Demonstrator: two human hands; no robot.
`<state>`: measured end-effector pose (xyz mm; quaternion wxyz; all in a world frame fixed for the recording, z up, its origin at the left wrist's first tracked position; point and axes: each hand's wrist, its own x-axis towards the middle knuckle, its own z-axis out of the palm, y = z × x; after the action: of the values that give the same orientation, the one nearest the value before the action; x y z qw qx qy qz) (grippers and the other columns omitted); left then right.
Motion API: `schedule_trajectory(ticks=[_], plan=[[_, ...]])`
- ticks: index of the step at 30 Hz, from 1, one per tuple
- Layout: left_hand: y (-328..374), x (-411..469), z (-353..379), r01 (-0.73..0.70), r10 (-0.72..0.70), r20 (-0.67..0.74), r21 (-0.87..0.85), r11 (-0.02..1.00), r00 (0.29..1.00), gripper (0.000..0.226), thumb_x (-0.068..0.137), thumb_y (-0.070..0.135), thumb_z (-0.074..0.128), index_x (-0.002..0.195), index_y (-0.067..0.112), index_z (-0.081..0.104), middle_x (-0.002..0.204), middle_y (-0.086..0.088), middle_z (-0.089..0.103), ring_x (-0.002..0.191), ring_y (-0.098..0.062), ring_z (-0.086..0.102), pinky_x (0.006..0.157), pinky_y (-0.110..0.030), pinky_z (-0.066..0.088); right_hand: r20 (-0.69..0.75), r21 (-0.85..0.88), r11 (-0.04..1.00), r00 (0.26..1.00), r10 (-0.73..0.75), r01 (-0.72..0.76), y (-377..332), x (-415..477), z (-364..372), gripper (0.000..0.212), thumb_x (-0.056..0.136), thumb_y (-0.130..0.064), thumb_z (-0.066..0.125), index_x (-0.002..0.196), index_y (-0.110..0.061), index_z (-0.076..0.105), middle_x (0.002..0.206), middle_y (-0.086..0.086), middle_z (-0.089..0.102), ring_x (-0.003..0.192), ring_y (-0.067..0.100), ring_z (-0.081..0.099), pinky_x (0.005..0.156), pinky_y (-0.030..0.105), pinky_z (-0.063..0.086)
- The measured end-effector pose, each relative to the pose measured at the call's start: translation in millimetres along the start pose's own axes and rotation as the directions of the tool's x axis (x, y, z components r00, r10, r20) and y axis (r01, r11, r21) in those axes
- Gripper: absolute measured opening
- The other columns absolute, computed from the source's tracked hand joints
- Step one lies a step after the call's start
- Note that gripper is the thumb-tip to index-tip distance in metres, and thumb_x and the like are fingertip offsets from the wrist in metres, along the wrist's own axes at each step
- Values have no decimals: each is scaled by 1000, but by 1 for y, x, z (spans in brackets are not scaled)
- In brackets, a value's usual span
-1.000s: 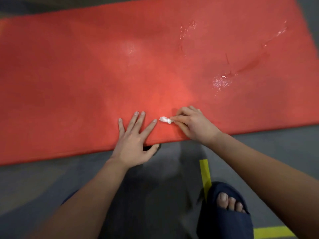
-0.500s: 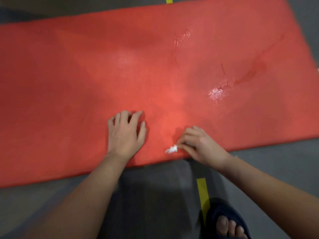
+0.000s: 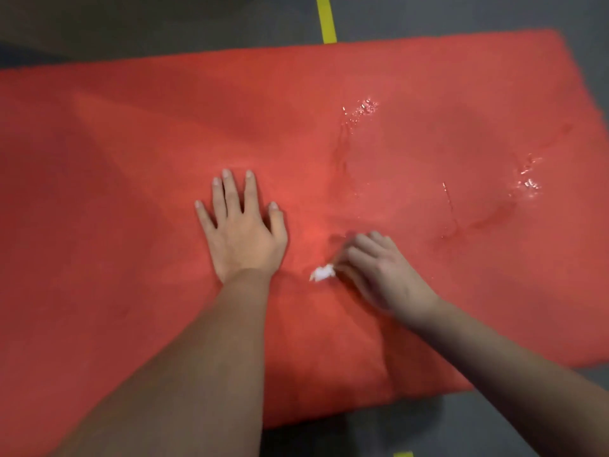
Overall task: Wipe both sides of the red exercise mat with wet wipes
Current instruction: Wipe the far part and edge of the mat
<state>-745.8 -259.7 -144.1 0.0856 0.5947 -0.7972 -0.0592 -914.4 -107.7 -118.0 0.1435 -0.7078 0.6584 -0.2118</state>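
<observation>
The red exercise mat (image 3: 138, 166) lies flat on the floor and fills most of the view. My left hand (image 3: 242, 230) rests palm down on the mat's middle, fingers spread, holding nothing. Just to its right, my right hand (image 3: 379, 275) is blurred and pinches a small crumpled white wet wipe (image 3: 322, 273) against the mat. Shiny wet streaks (image 3: 361, 110) and wet patches (image 3: 527, 183) show on the mat's right half.
Dark grey floor (image 3: 164, 21) surrounds the mat. A yellow tape line (image 3: 326, 18) runs away from the mat's far edge, and another bit of yellow tape (image 3: 402, 454) shows at the bottom edge of the view.
Both hands have moved from the mat's near edge farther onto the mat. My left hand has flattened with fingers spread. The view has shifted forward, and my foot is out of sight.
</observation>
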Motion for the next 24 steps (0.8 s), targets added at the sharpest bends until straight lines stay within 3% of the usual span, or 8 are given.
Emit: schedule_trajectory(ticks=[4,9,13,15,17,21,24], plan=[[0,4,-3,8,-8,11,-8,1000,1000,71,95,52,34,160,24,32,168,-9,24,156,-27,18,125,-58,11,-163,-22,985,972,167,-173,35,83,-5,8,95,-16,62,93,-14,69,91,4,60,82,30,52,76,51,45],[0,7,-1,22,-22,7,-2,1000,1000,72,94,54,39,159,24,35,169,-8,24,156,-27,20,125,-57,10,-88,-33,994,991,97,-100,38,92,-9,14,100,-22,57,97,-18,70,95,0,61,86,27,54,77,43,41],[-2,11,6,10,-10,-12,12,1000,1000,71,95,50,40,161,23,31,169,-7,22,157,-25,17,124,-58,11,-230,-151,949,944,239,-277,66,182,-6,12,94,-22,61,94,-17,72,94,6,60,90,35,54,73,40,30],[-3,10,7,11,-11,-30,-13,1000,999,69,96,47,40,161,23,32,169,-6,23,157,-23,17,124,-59,13,-234,-178,919,922,308,-352,79,221,-8,10,92,-19,64,93,-17,73,96,7,61,93,37,54,72,38,28],[-1,11,6,19,-21,-36,-33,999,999,68,96,44,41,160,24,32,169,-5,23,157,-22,18,124,-59,14,-201,-174,927,933,297,-333,80,227,-11,9,91,-19,63,91,-15,72,94,8,61,91,38,54,70,38,29],[0,14,6,36,-37,-21,-32,999,999,68,96,43,42,161,24,31,169,-3,23,157,-21,18,124,-58,13,-100,-221,965,987,123,-143,77,208,-17,18,93,-23,55,89,-13,69,87,9,60,81,38,54,70,47,44],[0,13,7,33,-33,-9,-17,999,999,68,96,43,42,161,25,30,169,-2,22,157,-21,17,125,-58,12,-187,-202,959,969,161,-198,101,264,-22,14,90,-17,56,88,-9,68,90,14,61,84,40,55,74,49,44]])
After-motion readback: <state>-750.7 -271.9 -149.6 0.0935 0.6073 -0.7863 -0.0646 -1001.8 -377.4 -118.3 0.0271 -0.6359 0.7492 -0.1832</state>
